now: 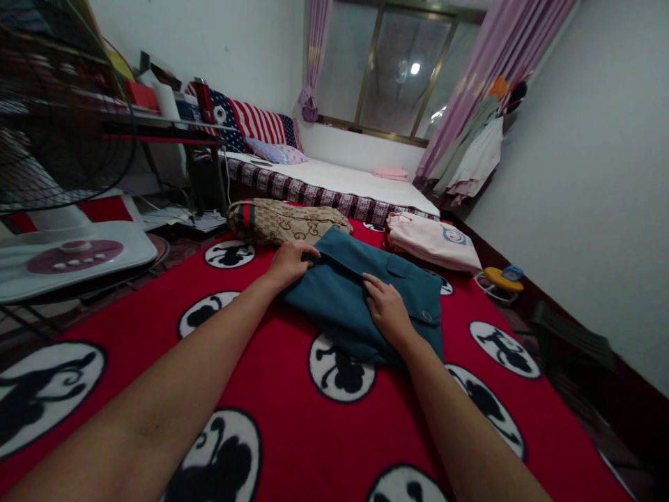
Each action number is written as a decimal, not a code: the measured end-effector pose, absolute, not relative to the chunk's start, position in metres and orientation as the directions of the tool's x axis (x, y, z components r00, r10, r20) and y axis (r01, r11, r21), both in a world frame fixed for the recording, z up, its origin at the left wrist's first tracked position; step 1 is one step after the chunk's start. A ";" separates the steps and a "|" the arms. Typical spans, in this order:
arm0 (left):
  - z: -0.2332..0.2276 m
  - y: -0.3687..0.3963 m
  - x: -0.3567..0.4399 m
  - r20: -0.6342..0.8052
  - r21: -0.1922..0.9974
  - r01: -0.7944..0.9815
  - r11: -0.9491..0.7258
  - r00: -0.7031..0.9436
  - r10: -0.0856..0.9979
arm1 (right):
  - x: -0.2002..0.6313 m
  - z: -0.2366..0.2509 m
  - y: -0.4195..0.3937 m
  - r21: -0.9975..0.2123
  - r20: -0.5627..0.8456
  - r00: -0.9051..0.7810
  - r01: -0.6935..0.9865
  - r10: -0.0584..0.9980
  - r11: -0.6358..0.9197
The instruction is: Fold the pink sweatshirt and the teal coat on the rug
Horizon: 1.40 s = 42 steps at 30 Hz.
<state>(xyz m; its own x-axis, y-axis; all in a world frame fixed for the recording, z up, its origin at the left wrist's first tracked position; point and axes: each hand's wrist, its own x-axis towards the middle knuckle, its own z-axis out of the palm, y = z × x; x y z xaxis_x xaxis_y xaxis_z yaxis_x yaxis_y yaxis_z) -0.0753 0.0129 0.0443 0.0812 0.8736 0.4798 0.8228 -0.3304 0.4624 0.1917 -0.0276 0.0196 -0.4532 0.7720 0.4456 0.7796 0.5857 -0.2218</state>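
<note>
A folded teal garment (pixel 345 307) with a flap and a round button lies on the red blanket (pixel 293 404). At its left end, the fingers of my left hand (pixel 293 263) are bent together over the fabric edge and grip it. My right hand (pixel 387 307) rests on top of the garment near a long fold, its fingers stretched out and holding nothing. Whether this is a jacket or trousers I cannot tell.
Behind the garment lies a tan patterned piece of clothing (pixel 293 220); a folded pale pink garment (pixel 433 240) is at the right. A fan (pixel 63 244) stands on the left, with a cluttered desk (pixel 178 129) beyond. A yellow stool (pixel 502 279) is by the right wall.
</note>
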 end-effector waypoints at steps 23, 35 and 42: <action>0.049 0.046 -0.058 0.555 0.724 0.657 -0.211 -0.372 0.744 | 0.190 0.023 -0.036 -0.407 0.558 -0.502 0.528 0.661 0.745; 0.024 0.009 0.013 0.197 0.232 0.908 -0.348 0.307 0.931 | 0.188 0.018 -0.035 -0.404 0.546 -0.518 0.526 0.658 0.749; 0.022 0.021 -0.011 0.196 0.235 0.972 -0.021 -0.026 0.980 | 0.218 0.044 -0.038 -0.357 0.591 -0.086 0.864 0.802 0.356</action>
